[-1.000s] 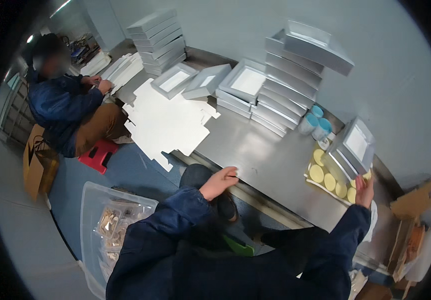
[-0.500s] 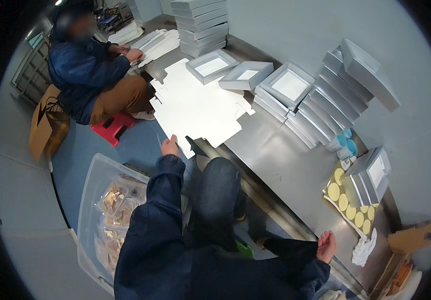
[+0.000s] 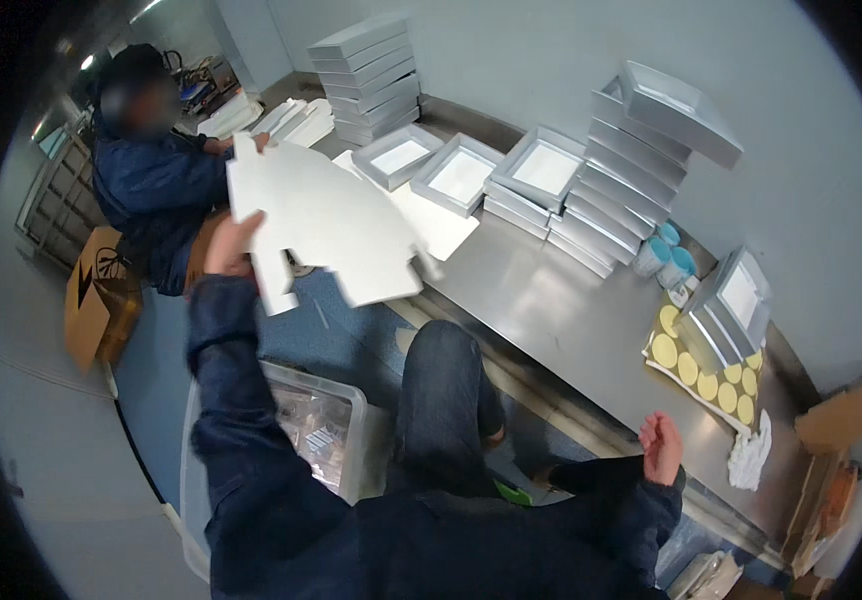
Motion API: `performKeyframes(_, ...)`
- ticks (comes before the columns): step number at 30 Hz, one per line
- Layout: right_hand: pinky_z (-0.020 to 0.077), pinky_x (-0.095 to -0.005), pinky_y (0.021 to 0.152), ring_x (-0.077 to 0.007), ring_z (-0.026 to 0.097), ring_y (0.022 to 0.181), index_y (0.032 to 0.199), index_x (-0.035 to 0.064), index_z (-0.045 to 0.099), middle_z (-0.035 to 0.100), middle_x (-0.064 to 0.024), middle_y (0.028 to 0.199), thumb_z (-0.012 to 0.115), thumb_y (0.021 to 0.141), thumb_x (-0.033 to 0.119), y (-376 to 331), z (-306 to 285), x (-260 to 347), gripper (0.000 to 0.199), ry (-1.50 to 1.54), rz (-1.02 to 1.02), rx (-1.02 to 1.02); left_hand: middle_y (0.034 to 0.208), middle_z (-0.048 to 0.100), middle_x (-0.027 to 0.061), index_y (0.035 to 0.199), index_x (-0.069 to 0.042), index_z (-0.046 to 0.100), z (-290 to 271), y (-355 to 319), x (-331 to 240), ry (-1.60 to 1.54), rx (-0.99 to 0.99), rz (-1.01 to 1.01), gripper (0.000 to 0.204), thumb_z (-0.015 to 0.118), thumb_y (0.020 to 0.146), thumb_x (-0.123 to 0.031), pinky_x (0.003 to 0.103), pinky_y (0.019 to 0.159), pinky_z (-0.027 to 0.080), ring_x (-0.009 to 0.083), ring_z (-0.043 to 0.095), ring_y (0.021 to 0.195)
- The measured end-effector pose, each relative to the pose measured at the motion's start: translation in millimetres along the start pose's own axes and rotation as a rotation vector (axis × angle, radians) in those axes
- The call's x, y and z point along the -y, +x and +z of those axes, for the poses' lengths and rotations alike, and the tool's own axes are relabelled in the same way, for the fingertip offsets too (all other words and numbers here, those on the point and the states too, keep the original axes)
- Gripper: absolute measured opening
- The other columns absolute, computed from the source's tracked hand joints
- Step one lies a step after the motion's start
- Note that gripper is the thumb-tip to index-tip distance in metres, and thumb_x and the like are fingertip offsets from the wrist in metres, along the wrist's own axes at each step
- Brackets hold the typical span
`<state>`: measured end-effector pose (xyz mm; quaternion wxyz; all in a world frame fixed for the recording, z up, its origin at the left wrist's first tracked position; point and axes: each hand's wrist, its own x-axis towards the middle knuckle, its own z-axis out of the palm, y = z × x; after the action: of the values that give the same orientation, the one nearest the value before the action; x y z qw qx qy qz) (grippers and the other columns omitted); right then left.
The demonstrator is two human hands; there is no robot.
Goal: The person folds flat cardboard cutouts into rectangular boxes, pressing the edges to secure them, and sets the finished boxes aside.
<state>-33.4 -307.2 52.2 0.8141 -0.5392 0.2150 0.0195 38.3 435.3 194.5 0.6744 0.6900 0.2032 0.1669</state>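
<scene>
My left hand (image 3: pixel 234 243) is closed on the near edge of a flat white die-cut cardboard blank (image 3: pixel 326 220). The blank is raised and tilted over the table's front edge, with its notched side toward me. Part of another white blank (image 3: pixel 451 232) lies on the steel table (image 3: pixel 561 325) behind it, under two grey open boxes (image 3: pixel 459 172). Off to the right, my right hand (image 3: pixel 661 450) hovers by the table's front edge, fingers loosely curled, holding nothing.
Stacks of grey boxes (image 3: pixel 364 80) (image 3: pixel 611 190) line the wall. Blue-and-white rolls (image 3: pixel 676 268) and a sheet of yellow round stickers (image 3: pixel 708 385) are at right. A clear plastic tub (image 3: pixel 356 440) stands beside my left arm. A co-worker (image 3: pixel 156 190) sits at far left.
My left hand has lifted the white blank off the table and moved up and left with it. My right hand has risen slightly. The view has shifted.
</scene>
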Motion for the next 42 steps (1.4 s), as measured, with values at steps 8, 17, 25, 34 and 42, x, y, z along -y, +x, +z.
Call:
performKeyframes(8, 0.0461, -0.0346, 0.09, -0.0215, 0.058, 0.105, 0.12, -0.0003, 0.054, 0.061, -0.0138, 0.116, 0.049, 0.096, 0.034, 19, 129, -19, 0.042, -0.196, 0.092, 0.499, 0.11, 0.062, 0.0188, 0.129, 0.005, 0.042, 35, -127, -133, 0.077, 0.316, 0.161, 0.057, 0.059, 0.089, -0.032, 0.03, 0.074, 0.056, 0.0195, 0.067, 0.088)
performKeyframes(17, 0.0462, -0.0388, 0.096, -0.0245, 0.056, 0.114, 0.133, -0.0014, 0.044, 0.055, -0.0146, 0.128, 0.042, 0.1, 0.036, 41, 108, 35, 0.05, 0.46, 0.103, 0.575, 0.12, 0.06, 0.0123, 0.132, 0.001, 0.045, 172, -123, 33, -0.329, 0.809, -0.265, 0.051, 0.062, 0.087, -0.014, 0.035, 0.095, 0.046, 0.0218, 0.059, 0.109)
performKeyframes(25, 0.0455, -0.0367, 0.096, -0.0244, 0.055, 0.114, 0.134, -0.0008, 0.043, 0.055, -0.0131, 0.128, 0.043, 0.1, 0.034, 10, -5, 31, 0.049, 0.346, 0.168, 0.373, 0.121, 0.057, 0.0114, 0.128, 0.0, 0.047, 285, -135, 135, -0.329, 0.842, -0.617, 0.037, 0.054, 0.092, -0.008, 0.035, 0.09, 0.049, 0.0216, 0.057, 0.11)
performKeyframes(34, 0.0526, -0.0406, 0.071, -0.0354, 0.065, 0.082, 0.103, -0.0063, 0.058, 0.067, -0.0207, 0.093, 0.059, 0.08, 0.011, 68, -5, -34, 0.029, -1.449, -0.341, -0.044, 0.109, 0.06, 0.0277, 0.124, 0.004, 0.048, 352, -144, 179, 0.563, 0.875, 0.155, 0.05, 0.052, 0.075, -0.001, 0.038, 0.089, 0.047, 0.0344, 0.059, 0.105)
performKeyframes(42, 0.0525, -0.0387, 0.061, -0.0239, 0.062, 0.086, 0.1, 0.0027, 0.058, 0.061, -0.0084, 0.092, 0.053, 0.085, 0.013, 83, 58, -89, 0.019, -1.872, -0.463, -0.563, 0.134, 0.034, 0.0319, 0.138, 0.01, 0.022, 404, -204, 231, 1.346, 0.535, 0.69, 0.061, 0.05, 0.088, -0.012, 0.043, 0.09, 0.047, 0.0418, 0.045, 0.115)
